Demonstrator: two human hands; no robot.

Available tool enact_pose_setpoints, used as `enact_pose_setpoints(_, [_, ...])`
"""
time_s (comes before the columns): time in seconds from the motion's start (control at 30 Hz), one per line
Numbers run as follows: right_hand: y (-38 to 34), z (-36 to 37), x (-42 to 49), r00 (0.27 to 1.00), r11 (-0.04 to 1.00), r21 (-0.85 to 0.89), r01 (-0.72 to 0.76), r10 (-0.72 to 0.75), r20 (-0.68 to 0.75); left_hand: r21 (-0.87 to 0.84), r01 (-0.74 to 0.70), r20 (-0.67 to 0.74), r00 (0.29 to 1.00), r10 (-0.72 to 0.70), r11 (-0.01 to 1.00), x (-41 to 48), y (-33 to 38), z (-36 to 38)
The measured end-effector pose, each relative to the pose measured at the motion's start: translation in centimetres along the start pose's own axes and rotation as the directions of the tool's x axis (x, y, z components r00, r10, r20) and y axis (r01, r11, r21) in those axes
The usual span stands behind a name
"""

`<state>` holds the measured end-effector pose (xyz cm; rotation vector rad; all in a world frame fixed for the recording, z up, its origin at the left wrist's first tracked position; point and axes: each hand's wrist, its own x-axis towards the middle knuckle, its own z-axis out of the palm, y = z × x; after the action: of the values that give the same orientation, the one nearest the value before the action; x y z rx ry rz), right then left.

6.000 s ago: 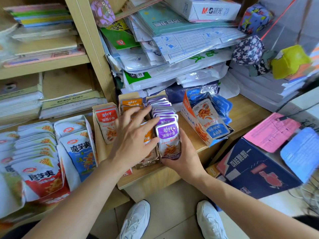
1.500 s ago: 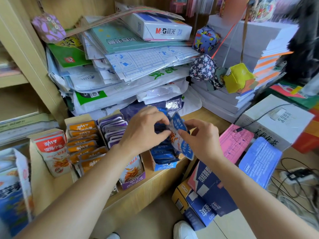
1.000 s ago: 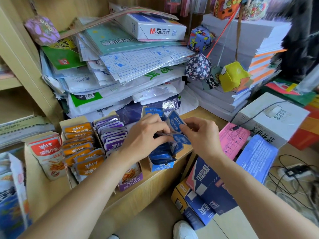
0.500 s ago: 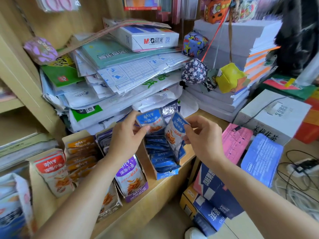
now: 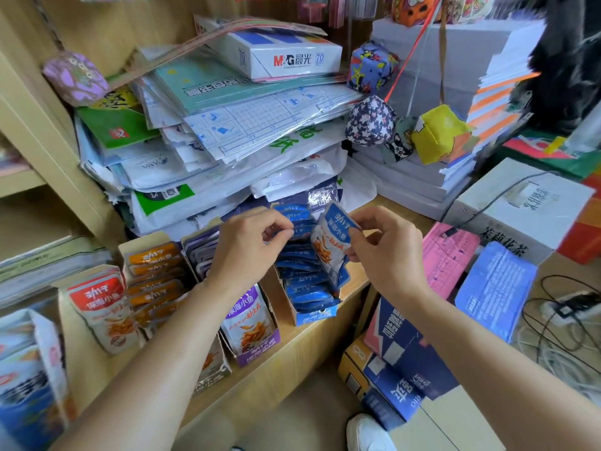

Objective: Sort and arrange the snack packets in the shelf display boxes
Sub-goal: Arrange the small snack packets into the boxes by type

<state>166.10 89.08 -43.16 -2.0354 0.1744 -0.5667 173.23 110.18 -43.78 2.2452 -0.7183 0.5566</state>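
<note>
One blue packet [image 5: 331, 242] is pinched in the right hand [image 5: 387, 252] just above the blue box [image 5: 313, 315], where the left hand [image 5: 247, 249] pinches a second packet [image 5: 292, 213] by its top. Three more stand to its left on the shelf [image 5: 292, 353]: red box [image 5: 97, 307], orange box [image 5: 153, 271], purple box [image 5: 250, 323].

Bright, even light falls across the wooden shelf [image 5: 283, 366], leaving only soft shadows. The plastic-wrapped paper stacks [image 5: 260, 125] carry a faint sheen. Wide-angle distortion bends the edges, and the corners are blurred.

Two hands, left hand [image 5: 247, 252], right hand [image 5: 387, 255], two blue packets [image 5: 331, 245], one per grip, four boxes under and left of grips, red box [image 5: 66, 323], orange box [image 5: 144, 240], purple box [image 5: 257, 349], blue box [image 5: 313, 315], one shoe [image 5: 367, 432] below.
</note>
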Motion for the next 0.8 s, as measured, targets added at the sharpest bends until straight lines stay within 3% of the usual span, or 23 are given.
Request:
enact_pose_setpoints(0.13, [0.0, 0.0, -0.1, 0.999, 1.0, -0.011, 0.005, -0.004, 0.043, 0.188, 0.084, 0.188, 0.975, -0.12, 0.978, -0.7, -0.2, 0.8])
enact_pose_setpoints(0.2, [0.0, 0.0, -0.1, 0.999, 1.0, -0.019, 0.009, -0.008, 0.043, 0.212, 0.01, 0.165, 0.985, -0.046, 0.977, -0.8, 0.2, 0.6])
enact_pose_setpoints(0.27, [0.1, 0.0, 0.1, 0.999, 1.0, -0.02, 0.009, -0.008, 0.038, 0.112, -0.106, 0.111, 0.989, 0.094, 0.988, -1.0, 1.2, 0.2])
enact_pose_setpoints(0.33, [0.3, 0.0, 0.2, 0.999, 1.0, -0.025, 0.005, -0.005, 0.035, 0.039, -0.173, 0.222, 0.962, 0.16, 0.984, -2.1, 2.1, 0.3])
enact_pose_setpoints(0.4, [0.4, 0.1, 0.3, 0.999, 0.999, -0.043, 0.006, -0.004, 0.044, 0.11, -0.216, 0.4, 0.903, 0.155, 0.97, -3.5, 2.5, 1.1])
enact_pose_setpoints(0.47, [0.5, 0.0, 0.3, 0.998, 0.998, -0.056, 0.008, -0.005, 0.057, 0.195, -0.238, 0.462, 0.878, 0.125, 0.952, -4.3, 2.5, 2.0])
enact_pose_setpoints(0.67, [0.6, -0.2, 0.5, 0.996, 0.994, -0.105, 0.043, -0.035, 0.082, 0.158, -0.126, 0.329, 0.942, 0.068, 0.979, -3.6, 2.0, 1.9])
enact_pose_setpoints(0.8, [0.4, -0.3, 0.4, 0.997, 0.992, -0.103, 0.075, -0.075, 0.006, 0.13, -0.099, 0.182, 0.981, 0.074, 0.987, -3.2, 1.6, 2.1])
